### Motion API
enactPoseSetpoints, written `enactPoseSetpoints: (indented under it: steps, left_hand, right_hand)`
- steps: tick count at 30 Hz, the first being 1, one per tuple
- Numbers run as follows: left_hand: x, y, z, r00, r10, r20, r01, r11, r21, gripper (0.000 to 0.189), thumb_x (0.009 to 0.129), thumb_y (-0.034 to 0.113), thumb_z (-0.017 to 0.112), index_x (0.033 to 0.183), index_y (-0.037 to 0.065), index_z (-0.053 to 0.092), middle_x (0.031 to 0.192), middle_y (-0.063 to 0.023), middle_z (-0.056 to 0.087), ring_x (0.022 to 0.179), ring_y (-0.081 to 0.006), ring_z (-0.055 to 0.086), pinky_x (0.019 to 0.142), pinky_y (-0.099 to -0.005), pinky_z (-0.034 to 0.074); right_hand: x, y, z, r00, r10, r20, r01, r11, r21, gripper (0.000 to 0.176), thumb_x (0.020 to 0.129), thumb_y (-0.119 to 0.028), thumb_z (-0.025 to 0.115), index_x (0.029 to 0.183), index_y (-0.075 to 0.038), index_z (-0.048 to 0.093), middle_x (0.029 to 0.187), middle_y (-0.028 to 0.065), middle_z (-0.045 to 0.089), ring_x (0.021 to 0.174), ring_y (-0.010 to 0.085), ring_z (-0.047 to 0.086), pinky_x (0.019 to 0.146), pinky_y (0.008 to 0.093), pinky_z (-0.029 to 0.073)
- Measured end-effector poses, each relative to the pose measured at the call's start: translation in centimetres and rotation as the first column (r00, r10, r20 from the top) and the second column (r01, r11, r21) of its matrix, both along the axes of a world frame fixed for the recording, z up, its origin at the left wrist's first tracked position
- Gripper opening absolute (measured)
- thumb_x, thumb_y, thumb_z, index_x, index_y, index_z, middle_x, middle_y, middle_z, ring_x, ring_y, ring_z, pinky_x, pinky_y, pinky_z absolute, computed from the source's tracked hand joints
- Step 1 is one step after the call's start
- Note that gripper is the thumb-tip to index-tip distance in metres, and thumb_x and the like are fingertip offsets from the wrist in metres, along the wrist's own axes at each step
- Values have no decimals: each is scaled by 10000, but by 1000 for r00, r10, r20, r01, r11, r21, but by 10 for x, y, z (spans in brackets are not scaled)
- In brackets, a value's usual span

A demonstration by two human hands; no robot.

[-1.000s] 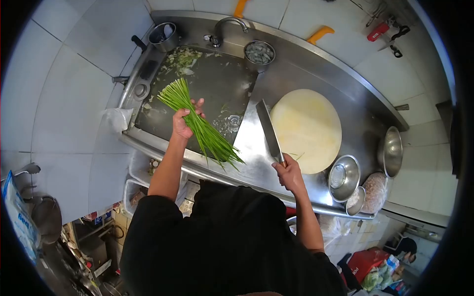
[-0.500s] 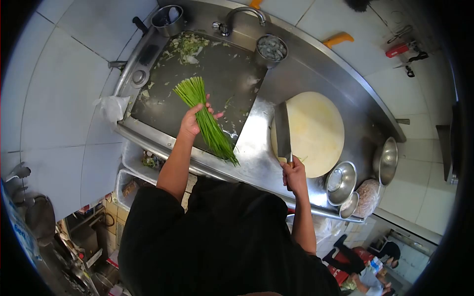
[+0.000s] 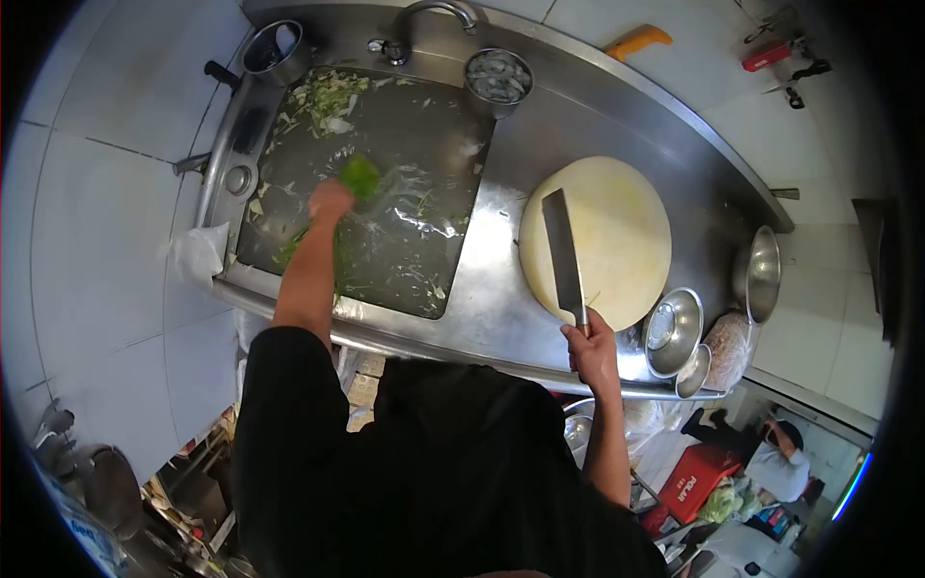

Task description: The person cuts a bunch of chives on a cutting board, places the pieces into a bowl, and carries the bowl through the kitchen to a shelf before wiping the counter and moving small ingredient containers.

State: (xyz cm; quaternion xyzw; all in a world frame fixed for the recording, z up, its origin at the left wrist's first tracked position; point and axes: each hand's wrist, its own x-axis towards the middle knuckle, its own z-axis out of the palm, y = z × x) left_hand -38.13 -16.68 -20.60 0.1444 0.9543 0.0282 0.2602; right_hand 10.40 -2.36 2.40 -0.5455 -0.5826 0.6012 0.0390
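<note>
Head view: cleaver [image 3: 564,250], red "POLAR" box [image 3: 696,479]

Stainless steel counter [image 3: 501,289] is smooth and kinda shiny, same for the round metal bowls [image 3: 672,332]. Round pale cutting board [image 3: 621,217] looks matt, smooth. Broad steel cleaver [image 3: 562,241] is dull grey. White wall tiles [image 3: 96,241] are glossy. Green leafy bunch [image 3: 361,176] looks wet.

Bare steel counter [image 3: 491,279] lay open between the sink [image 3: 414,125] and the round cutting board [image 3: 626,222], whose left half the cleaver [image 3: 564,246] crossed, while the faucet [image 3: 438,12], a shrimp bowl [image 3: 497,75] and stacked metal bowls [image 3: 672,337] crowded the back and right edges.
</note>
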Motion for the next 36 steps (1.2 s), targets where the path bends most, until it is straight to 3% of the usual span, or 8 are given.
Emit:
enactPoseSetpoints:
  steps: [2, 5, 11, 14, 19, 27, 30, 36]
  left_hand:
    - [-25, -13, -36, 964, 250, 88, -263, 937, 229, 365, 755, 235, 656, 1062, 40, 684, 1116, -178, 676, 1052, -338, 649, 852, -403, 535]
    - [10, -10, 14, 976, -215, -39, 204, 961, -184, 372, 779, 248, 616, 1062, 13, 679, 1110, -197, 672, 1046, -356, 646, 872, -426, 522]
    - [-1, -23, 29, 977, -194, -91, 179, 972, -149, 327, 805, 223, 582, 1002, -13, 693, 1116, -220, 665, 1073, -372, 631, 869, -450, 516]
    - [-37, -45, -17, 969, 244, -49, -228, 949, 218, 293, 808, 212, 573, 933, -15, 709, 1117, -226, 664, 1098, -372, 619, 869, -459, 511]
    - [-54, -36, 33, 902, -405, -153, 383, 911, -150, 268, 751, 184, 604, 875, -35, 697, 987, -246, 684, 967, -366, 669, 818, -448, 526]
    - [-58, -52, 342, 958, 140, -250, 16, 844, 535, 315, 727, 234, 631, 879, -39, 672, 939, -253, 680, 868, -424, 654, 732, -431, 520]
    - [-158, -82, 147, 867, -86, -491, 95, 995, -6, 374, 772, 285, 563, 958, -15, 687, 1081, -246, 660, 998, -401, 637, 833, -453, 501]
    - [-78, -136, 95, 958, -52, -281, 34, 997, -67, 382, 775, 267, 517, 985, 0, 692, 1064, -255, 652, 1028, -423, 609, 891, -481, 480]
  right_hand:
    - [8, 3, 4, 1000, -19, -24, 20, 998, 62, 282, 884, -76, 634, 1158, -38, 584, 551, -42, 429, 407, 58, 389, 372, 239, 308]
    - [10, 6, 9, 990, -118, -75, 121, 992, 30, 295, 891, -73, 631, 1176, -32, 564, 539, -44, 428, 391, 57, 381, 360, 236, 304]
    - [28, 14, 4, 989, -137, -56, 142, 985, 96, 276, 902, -85, 607, 1165, -12, 566, 529, -34, 439, 372, 67, 385, 345, 241, 316]
    - [35, 18, -1, 989, -138, -55, 143, 984, 101, 292, 903, -93, 611, 1179, -14, 562, 537, -32, 440, 373, 66, 388, 344, 241, 319]
    - [43, 21, -8, 985, -166, -48, 168, 985, 48, 277, 906, -113, 622, 1163, -33, 555, 543, -41, 427, 386, 66, 387, 347, 243, 317]
    - [58, 33, -4, 987, -139, -79, 148, 981, 122, 285, 899, -101, 593, 1170, -22, 552, 533, -30, 423, 378, 71, 385, 331, 244, 315]
    - [63, 34, -14, 974, -212, -86, 217, 974, 65, 249, 903, -109, 585, 1131, -14, 554, 531, -28, 424, 373, 73, 390, 334, 242, 315]
    - [71, 15, 8, 978, -184, -103, 197, 971, 136, 206, 910, -137, 592, 1078, -20, 573, 544, -20, 445, 361, 78, 388, 333, 232, 323]
